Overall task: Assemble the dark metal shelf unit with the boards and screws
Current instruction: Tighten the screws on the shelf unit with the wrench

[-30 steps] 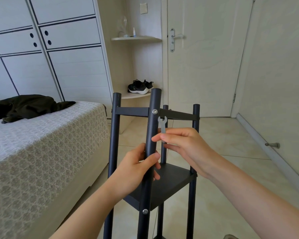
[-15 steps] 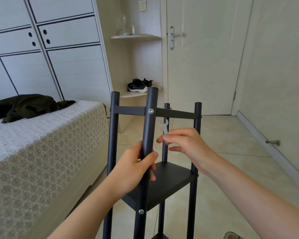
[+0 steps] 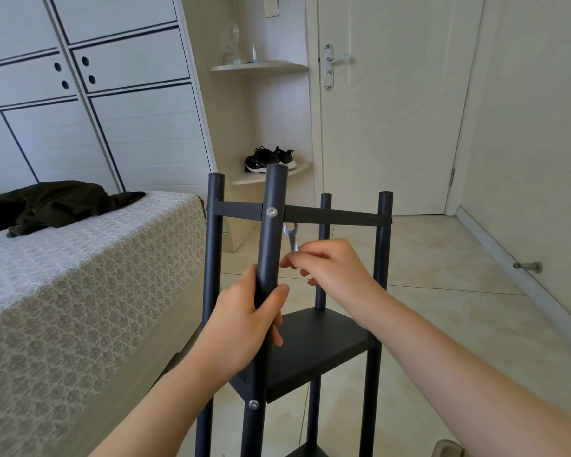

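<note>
My left hand (image 3: 244, 324) is clenched round the near front post (image 3: 272, 232) of the shelf unit (image 3: 384, 245), below the top screw (image 3: 271, 211). My right hand (image 3: 333, 275) pinches a small silver wrench (image 3: 290, 237) by its shank, open end up, just beside that post and just under the top crossbar (image 3: 337, 216). I cannot tell whether it meets a fastener. The unit stands upright on the tiled floor (image 3: 442, 308), just beside the bed (image 3: 80, 291). Assessment: metal tube, stiff, probably fairly heavy, tall and narrow, so liable to tip. The painted posts look smooth, so I would hold a post near a fitted board (image 3: 320, 344). Finish: dark matte round posts, flat crossbars, bright screw heads.
</note>
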The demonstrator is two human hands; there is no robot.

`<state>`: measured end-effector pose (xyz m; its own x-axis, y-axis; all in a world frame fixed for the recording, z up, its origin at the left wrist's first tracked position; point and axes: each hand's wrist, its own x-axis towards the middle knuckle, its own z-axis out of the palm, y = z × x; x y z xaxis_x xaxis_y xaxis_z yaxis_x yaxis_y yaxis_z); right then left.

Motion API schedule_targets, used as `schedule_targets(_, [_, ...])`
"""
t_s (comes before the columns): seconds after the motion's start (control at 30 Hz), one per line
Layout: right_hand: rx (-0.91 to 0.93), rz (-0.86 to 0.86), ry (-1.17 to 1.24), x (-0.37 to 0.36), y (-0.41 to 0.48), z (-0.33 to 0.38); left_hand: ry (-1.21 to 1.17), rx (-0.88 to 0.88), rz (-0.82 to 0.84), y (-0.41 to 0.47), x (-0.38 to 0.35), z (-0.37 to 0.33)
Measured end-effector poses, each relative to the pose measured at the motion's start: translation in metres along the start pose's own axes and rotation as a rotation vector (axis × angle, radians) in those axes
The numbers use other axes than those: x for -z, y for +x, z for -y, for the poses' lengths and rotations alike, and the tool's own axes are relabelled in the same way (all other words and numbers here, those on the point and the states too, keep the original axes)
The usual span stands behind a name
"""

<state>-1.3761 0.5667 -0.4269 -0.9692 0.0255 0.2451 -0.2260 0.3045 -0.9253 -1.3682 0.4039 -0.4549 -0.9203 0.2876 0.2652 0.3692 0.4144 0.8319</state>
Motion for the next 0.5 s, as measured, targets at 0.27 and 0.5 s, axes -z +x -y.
schedule_targets(0.27, [0.080, -0.045, 0.022, -0.013, 0.005, 0.006, 0.106, -0.021, -0.070, -0.003, 0.002, 0.007])
schedule_targets(0.5, [0.119, -0.077, 0.046, -0.021, 0.009, 0.006, 0.126, -0.031, -0.089, -0.001, 0.005, 0.011])
